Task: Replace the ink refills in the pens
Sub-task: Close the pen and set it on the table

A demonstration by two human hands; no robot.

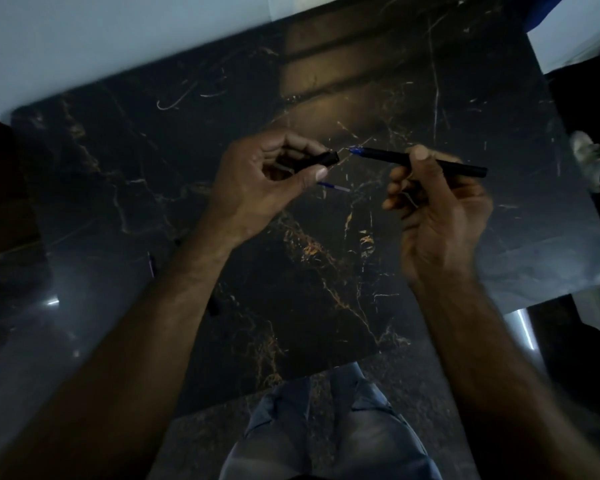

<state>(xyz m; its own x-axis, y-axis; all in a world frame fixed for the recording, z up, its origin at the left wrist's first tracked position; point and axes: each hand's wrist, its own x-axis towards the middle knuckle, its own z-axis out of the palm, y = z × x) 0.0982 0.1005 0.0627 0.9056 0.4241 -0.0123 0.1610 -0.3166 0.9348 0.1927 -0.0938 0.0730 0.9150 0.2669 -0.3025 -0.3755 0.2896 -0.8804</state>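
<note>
My right hand (437,206) grips a black pen barrel (461,167) with a blue tip (355,150) that points left. My left hand (257,181) holds a short black pen cap (321,160), its open end facing the blue tip with a small gap between them. Both hang above a black marble table (153,150). A thin blue-and-clear ink refill (335,187) lies on the table just below my left thumb. Two more dark pen parts (150,263) (213,304) lie on the table beside my left forearm, hard to make out.
A pale wall (84,39) runs along the table's far edge. Pale cloth or plastic (551,268) lies at the table's right edge, and a white shoe (594,161) sits beyond it. My jeans-clad legs (326,427) are below the near edge.
</note>
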